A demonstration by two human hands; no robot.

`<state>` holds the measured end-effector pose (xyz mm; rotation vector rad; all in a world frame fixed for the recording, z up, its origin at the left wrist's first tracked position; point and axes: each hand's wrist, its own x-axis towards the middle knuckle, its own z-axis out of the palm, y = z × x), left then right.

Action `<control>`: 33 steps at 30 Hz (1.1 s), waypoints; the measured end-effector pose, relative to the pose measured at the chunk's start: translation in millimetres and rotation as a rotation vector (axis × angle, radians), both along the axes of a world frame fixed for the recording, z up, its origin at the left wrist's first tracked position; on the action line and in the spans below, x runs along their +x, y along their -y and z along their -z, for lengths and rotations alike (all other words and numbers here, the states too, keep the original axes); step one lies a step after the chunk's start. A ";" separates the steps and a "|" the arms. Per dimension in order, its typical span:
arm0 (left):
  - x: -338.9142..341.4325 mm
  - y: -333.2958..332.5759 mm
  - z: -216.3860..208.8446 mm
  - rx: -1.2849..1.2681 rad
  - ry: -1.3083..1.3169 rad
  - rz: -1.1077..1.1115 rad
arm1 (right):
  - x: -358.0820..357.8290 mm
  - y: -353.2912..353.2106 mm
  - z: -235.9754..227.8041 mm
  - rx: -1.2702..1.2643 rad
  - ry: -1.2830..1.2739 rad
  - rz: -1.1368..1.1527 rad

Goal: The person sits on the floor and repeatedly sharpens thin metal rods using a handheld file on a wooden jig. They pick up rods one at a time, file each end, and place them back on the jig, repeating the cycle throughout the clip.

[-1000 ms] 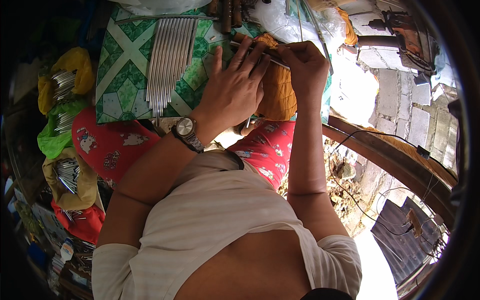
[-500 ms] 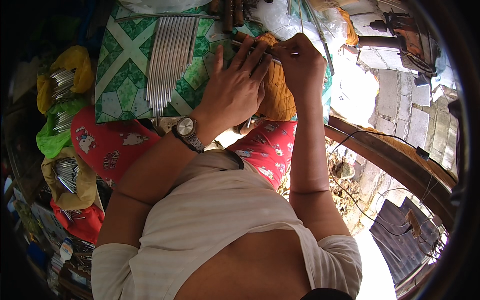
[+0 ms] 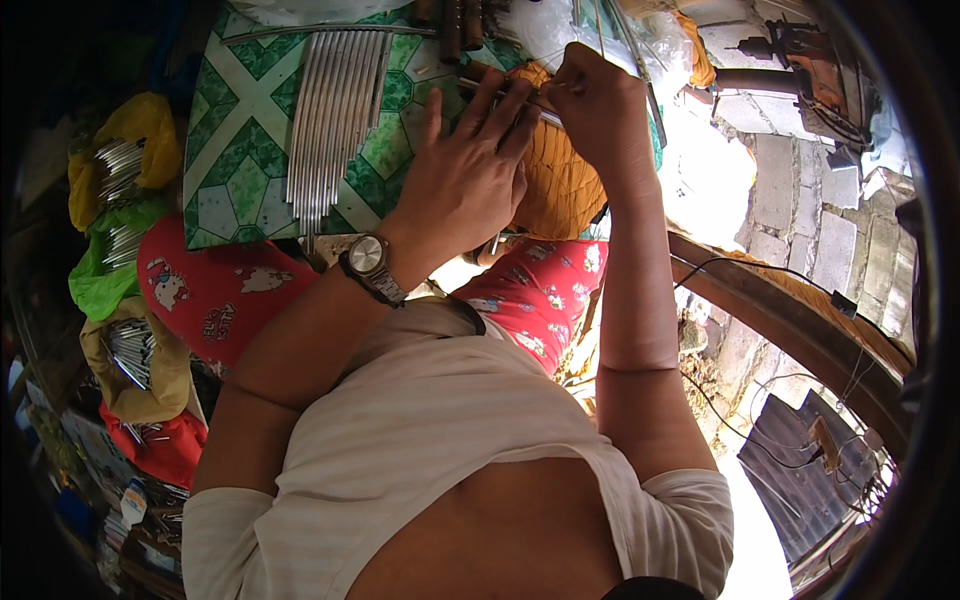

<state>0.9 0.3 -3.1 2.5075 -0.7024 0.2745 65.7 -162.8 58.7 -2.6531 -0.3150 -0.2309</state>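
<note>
A thin metal rod (image 3: 520, 103) is pinched at one end by the closed fingers of the right hand (image 3: 600, 100), above an orange cloth (image 3: 560, 185). The left hand (image 3: 465, 180) is laid flat, fingers spread, across the rod. A row of similar rods (image 3: 335, 120) is seen just left on the green patterned board (image 3: 235, 170).

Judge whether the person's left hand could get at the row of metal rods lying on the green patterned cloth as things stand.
Probably yes: the left hand rests spread on the orange cushion right beside the metal rods, and nothing lies between them on the green patterned cloth.
</note>
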 end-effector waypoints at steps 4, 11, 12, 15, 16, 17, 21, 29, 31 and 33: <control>-0.2 0.0 0.4 -0.018 0.010 0.001 | 3.5 3.1 -3.4 0.060 -0.114 0.054; -0.1 1.1 1.8 -0.014 0.012 -0.002 | 15.1 14.2 -3.2 0.012 -0.148 -0.032; -0.4 1.1 1.7 -0.008 0.013 -0.006 | 18.9 15.5 -2.9 0.029 -0.157 -0.041; -0.4 1.8 1.4 0.002 0.005 -0.003 | 28.4 19.7 -4.3 0.041 -0.244 -0.078; -0.5 1.9 1.3 -0.007 0.005 -0.001 | 30.7 20.7 -5.1 0.032 -0.295 -0.074; -0.8 1.9 1.2 -0.009 0.002 0.002 | 32.3 21.5 -6.0 0.053 -0.320 -0.089; -1.0 2.2 1.3 -0.006 -0.009 0.003 | 40.1 23.9 -10.2 0.120 -0.469 -0.054; -0.9 1.4 1.2 -0.011 0.002 0.010 | 44.0 20.4 -10.6 0.136 -0.437 -0.079; -0.5 1.1 0.2 -0.007 0.000 0.012 | 24.0 15.6 -7.7 -0.077 -0.126 -0.110; 0.5 0.4 -0.6 0.018 -0.013 0.013 | -3.9 2.7 4.5 0.041 0.020 0.018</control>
